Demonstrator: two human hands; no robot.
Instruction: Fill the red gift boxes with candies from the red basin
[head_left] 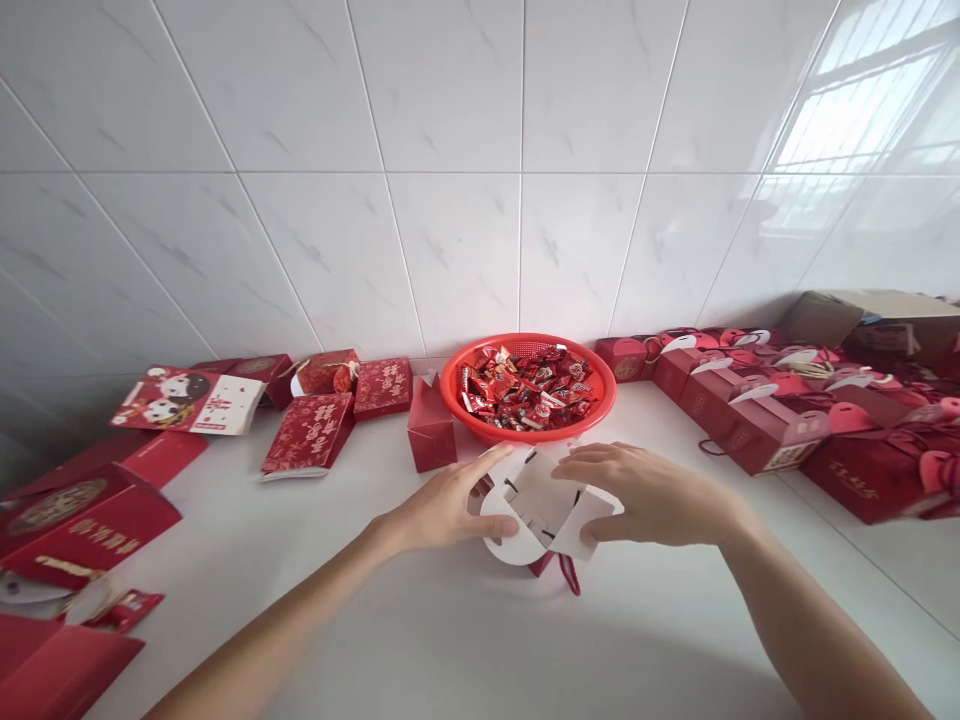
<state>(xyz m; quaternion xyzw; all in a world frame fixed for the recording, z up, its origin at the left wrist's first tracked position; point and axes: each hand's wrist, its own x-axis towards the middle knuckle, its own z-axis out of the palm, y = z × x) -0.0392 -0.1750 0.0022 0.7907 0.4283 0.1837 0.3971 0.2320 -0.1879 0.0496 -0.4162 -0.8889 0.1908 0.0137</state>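
A small gift box (546, 492) stands in front of me with its top flaps spread, white inside and red outside. Dark ends of cord poke through its inner walls, and a dark red cord handle (570, 575) hangs at its near side. My left hand (442, 508) has thumb and fingers on the left flap. On the opposite side, my right hand (649, 495) grips the right flap, thumb toward me. Just behind the box is a red plastic basket (455, 405) holding many wrapped candies (525, 387). The bottom inside the box shows no candy that I can make out.
A closed red carton (431, 428) stands left of the basket. Patterned red boxes (309, 435) and larger red boxes (82, 525) lie at left. Rows of handled red gift boxes (742, 405) and a cardboard box (877, 320) fill the right. A tiled wall (450, 240) rises behind.
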